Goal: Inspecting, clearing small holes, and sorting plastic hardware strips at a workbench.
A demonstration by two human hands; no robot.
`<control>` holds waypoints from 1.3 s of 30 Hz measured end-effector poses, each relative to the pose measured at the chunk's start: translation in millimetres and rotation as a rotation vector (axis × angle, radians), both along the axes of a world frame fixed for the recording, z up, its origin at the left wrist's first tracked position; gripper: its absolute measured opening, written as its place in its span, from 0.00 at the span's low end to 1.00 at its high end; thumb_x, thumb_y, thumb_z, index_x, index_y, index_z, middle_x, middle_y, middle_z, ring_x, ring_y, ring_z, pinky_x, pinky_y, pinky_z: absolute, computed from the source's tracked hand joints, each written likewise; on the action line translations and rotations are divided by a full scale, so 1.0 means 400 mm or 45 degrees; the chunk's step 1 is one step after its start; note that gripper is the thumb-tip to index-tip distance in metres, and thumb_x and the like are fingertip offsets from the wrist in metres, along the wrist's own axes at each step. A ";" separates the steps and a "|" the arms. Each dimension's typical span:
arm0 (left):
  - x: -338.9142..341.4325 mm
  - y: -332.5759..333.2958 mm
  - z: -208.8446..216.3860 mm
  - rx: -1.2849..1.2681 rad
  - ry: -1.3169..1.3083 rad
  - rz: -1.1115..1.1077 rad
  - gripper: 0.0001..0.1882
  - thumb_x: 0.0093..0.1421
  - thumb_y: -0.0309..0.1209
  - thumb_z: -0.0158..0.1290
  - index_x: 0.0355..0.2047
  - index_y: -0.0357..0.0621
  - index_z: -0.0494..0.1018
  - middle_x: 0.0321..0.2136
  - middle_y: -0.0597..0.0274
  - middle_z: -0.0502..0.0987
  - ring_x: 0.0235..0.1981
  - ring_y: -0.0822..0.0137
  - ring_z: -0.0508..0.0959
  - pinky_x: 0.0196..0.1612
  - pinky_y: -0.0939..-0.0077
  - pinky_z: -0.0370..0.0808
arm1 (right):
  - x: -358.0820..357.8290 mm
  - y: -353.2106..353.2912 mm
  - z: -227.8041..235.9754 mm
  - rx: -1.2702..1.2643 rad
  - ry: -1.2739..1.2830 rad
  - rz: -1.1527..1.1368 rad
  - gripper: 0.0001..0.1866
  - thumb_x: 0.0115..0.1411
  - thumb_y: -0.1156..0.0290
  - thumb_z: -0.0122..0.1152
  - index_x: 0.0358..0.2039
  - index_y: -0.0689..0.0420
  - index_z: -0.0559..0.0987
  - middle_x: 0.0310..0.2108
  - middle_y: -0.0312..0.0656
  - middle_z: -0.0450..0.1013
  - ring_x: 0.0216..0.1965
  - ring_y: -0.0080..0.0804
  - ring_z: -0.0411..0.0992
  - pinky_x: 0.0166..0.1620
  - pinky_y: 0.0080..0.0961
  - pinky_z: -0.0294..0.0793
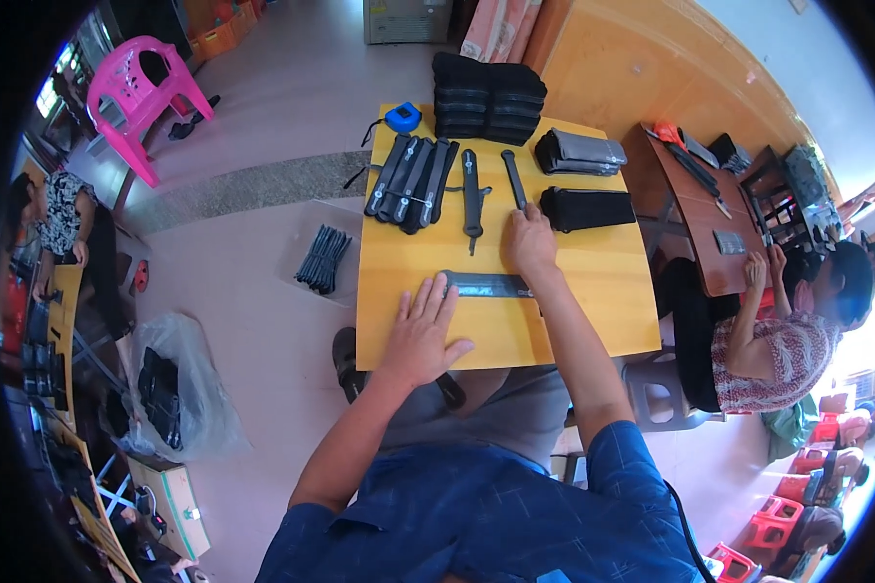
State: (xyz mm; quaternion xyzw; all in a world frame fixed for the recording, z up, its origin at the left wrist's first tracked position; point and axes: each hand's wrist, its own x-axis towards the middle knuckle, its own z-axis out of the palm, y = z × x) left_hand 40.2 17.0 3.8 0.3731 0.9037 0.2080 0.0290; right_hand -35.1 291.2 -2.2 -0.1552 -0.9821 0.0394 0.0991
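My left hand [420,332] lies flat with its fingers apart, its fingertips at the left end of a flat dark grey strip [488,285]. The strip lies crosswise on the yellow table [593,321]. Farther right, my right hand [533,243] is closed at the near end of a narrow black strap [512,175]; its fingertips are partly hidden. To the left of that strap is a longer black strap piece [471,189] with a thin tail. A row of similar black straps [410,180] lies near the table's left edge.
Folded black pieces are stacked [488,97] at the back, with two black bundles [583,153] [587,209] at the right. A blue tape measure [403,118] sits back left. A clear bin [311,238] holds black strips. A co-worker [778,340] sits at a brown table [695,209].
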 end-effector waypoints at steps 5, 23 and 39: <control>-0.002 -0.001 -0.004 0.018 0.018 -0.011 0.48 0.63 0.56 0.57 0.75 0.43 0.55 0.76 0.46 0.51 0.77 0.47 0.51 0.75 0.41 0.47 | -0.015 0.016 -0.012 -0.054 0.149 0.007 0.11 0.60 0.74 0.60 0.42 0.58 0.84 0.49 0.51 0.78 0.50 0.51 0.77 0.53 0.41 0.79; -0.060 0.044 0.024 0.243 0.137 0.052 0.40 0.62 0.44 0.62 0.69 0.39 0.63 0.72 0.39 0.57 0.74 0.40 0.55 0.73 0.42 0.55 | 0.222 0.021 0.037 -0.362 0.820 0.041 0.12 0.56 0.85 0.59 0.38 0.59 0.84 0.41 0.49 0.80 0.41 0.52 0.80 0.45 0.42 0.81; -0.363 0.290 -0.004 -0.316 0.117 0.011 0.43 0.69 0.57 0.49 0.74 0.41 0.57 0.78 0.48 0.44 0.78 0.47 0.46 0.78 0.53 0.45 | 0.270 0.131 0.137 -0.329 0.967 0.131 0.09 0.58 0.87 0.59 0.35 0.60 0.83 0.38 0.49 0.80 0.39 0.50 0.80 0.42 0.38 0.80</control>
